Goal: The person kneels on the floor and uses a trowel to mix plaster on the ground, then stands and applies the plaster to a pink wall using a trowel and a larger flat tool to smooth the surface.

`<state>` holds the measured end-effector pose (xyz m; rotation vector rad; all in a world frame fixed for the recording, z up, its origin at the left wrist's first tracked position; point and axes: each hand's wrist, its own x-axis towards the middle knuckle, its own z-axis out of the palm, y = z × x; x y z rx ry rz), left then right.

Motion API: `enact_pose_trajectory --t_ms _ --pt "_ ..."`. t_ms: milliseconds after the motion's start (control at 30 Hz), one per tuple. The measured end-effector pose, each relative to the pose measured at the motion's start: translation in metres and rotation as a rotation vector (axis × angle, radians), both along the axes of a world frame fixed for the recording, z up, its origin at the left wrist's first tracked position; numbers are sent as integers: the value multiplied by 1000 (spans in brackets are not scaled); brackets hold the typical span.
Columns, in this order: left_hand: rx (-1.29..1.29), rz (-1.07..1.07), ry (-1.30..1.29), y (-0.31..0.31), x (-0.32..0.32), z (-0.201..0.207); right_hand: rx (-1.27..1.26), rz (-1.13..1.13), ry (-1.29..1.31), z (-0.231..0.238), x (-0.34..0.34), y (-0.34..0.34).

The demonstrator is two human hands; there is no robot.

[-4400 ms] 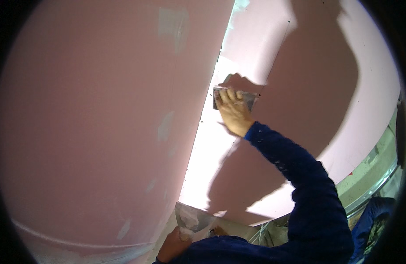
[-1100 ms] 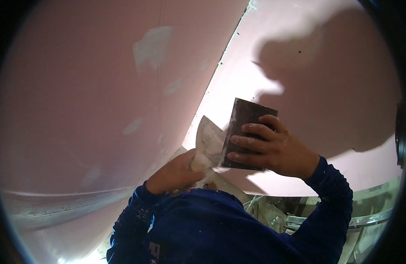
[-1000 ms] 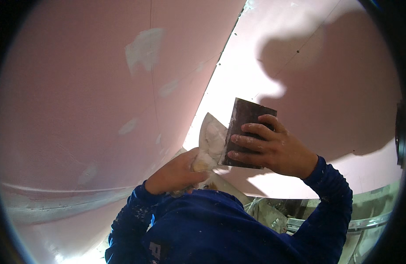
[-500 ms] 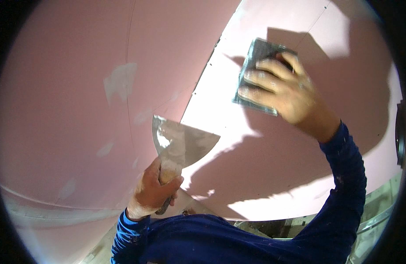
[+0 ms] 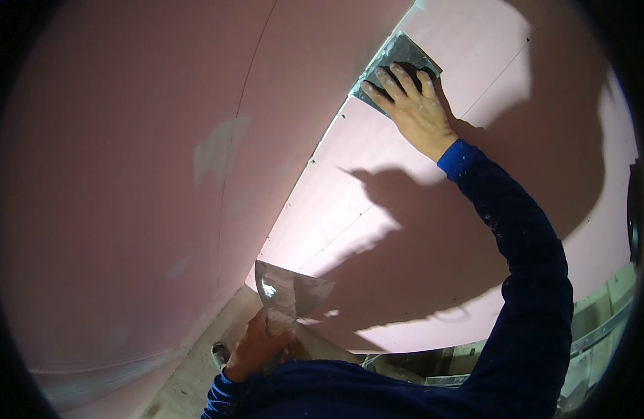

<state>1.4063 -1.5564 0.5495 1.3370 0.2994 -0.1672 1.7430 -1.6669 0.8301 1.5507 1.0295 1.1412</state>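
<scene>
My right hand (image 5: 421,117) reaches up along the pink board and is closed on a rectangular finishing trowel (image 5: 403,50). Its fingers lie over the back of the dark, smeared plate, and the grip is mostly hidden beneath them. One long edge of the trowel sits in the corner seam (image 5: 324,137), where two pink boards meet. Low down, close to my body, my left hand (image 5: 257,346) grips a broad putty knife (image 5: 291,288) by its handle. The knife's fan-shaped metal blade points upward, with pale smears on it.
A pink board (image 5: 126,209) with whitish filler patches (image 5: 220,150) stands on the left. The right-hand pink board (image 5: 468,237) carries small screw dots and a large cast shadow. Metal framing (image 5: 601,328) shows at lower right, and a grey floor (image 5: 189,370) below.
My right hand has brought the trowel up and left, from mid-board to the corner seam. My left hand and the putty knife have dropped lower. The whole view has shifted somewhat.
</scene>
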Motion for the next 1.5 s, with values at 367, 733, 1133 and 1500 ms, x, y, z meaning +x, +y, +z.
enact_pose_trajectory --t_ms 367,733,1133,1500 --pt "96 -50 32 10 3 -21 -100 -154 -30 2 -35 -2" --pt "16 -54 44 17 -7 -22 -117 -1 154 -24 3 -3" --pt "48 -126 51 17 1 -27 -181 -51 189 -39 -25 8" --pt "138 -121 18 15 7 -30 -241 85 92 -31 5 18"
